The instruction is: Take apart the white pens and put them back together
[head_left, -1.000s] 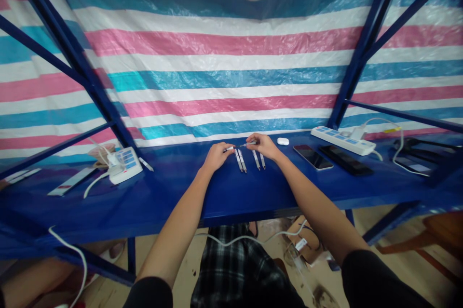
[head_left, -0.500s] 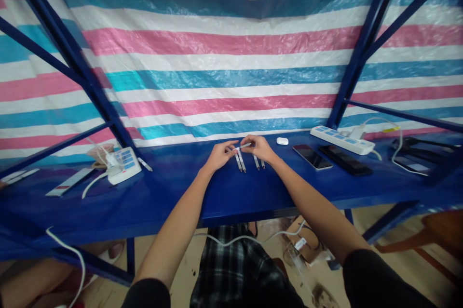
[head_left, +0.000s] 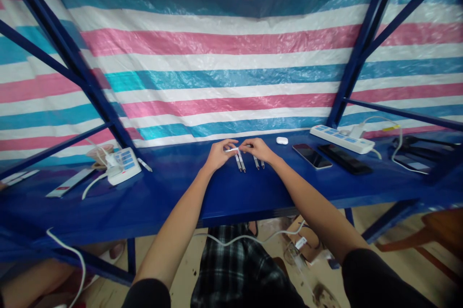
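Observation:
Above the table, a slim white pen [head_left: 232, 149] lies across between my two hands. My left hand [head_left: 219, 154] is closed, pinching the pen between thumb and fingers. The fingertips of my right hand [head_left: 259, 149] close at its other end, where a small dark part shows; its exact shape is too small to make out. Two pens [head_left: 240, 163] lie side by side under the gap between the hands, dark tips toward me. Beneath my right hand, two more pens [head_left: 257, 163] lie on the blue table [head_left: 238, 197], their far ends hidden by the fingers.
A white earbud case [head_left: 282, 140], a phone [head_left: 311, 156] and a black device [head_left: 345, 159] lie to the right. Behind them is a power strip [head_left: 342, 139]. Another power strip [head_left: 125, 166] and a white marker-like stick [head_left: 145, 165] are on the left. Blue metal posts flank the table.
The pen between my hands has turned slightly, and its right part is now mostly behind my right fingers. My right hand has shifted a little; the pens on the table have not moved.

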`<state>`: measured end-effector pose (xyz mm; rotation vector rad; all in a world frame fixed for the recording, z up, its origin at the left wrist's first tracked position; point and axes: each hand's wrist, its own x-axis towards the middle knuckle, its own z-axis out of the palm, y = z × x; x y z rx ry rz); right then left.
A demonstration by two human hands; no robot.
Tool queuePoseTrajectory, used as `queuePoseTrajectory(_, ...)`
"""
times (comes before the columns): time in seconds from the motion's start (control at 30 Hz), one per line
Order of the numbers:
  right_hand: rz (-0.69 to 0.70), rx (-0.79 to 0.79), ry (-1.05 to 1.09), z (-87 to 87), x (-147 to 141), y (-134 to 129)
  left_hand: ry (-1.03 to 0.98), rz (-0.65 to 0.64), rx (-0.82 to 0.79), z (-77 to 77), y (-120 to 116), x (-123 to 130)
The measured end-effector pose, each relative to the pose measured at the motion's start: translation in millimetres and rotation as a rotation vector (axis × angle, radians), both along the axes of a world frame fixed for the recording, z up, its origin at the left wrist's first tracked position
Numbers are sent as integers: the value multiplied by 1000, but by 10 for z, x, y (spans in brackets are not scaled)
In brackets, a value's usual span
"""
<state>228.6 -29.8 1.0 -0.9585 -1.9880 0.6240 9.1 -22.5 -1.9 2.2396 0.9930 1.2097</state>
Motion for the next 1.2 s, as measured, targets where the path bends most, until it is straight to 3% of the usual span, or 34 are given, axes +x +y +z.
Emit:
queuePoseTrajectory(0.43,35,1,36,8,14,-20,15,24,60,17,-36,27)
queuePoseTrajectory(1.2,-6,-4,-83,42,45,-37,-1,22,83,48,-69,54)
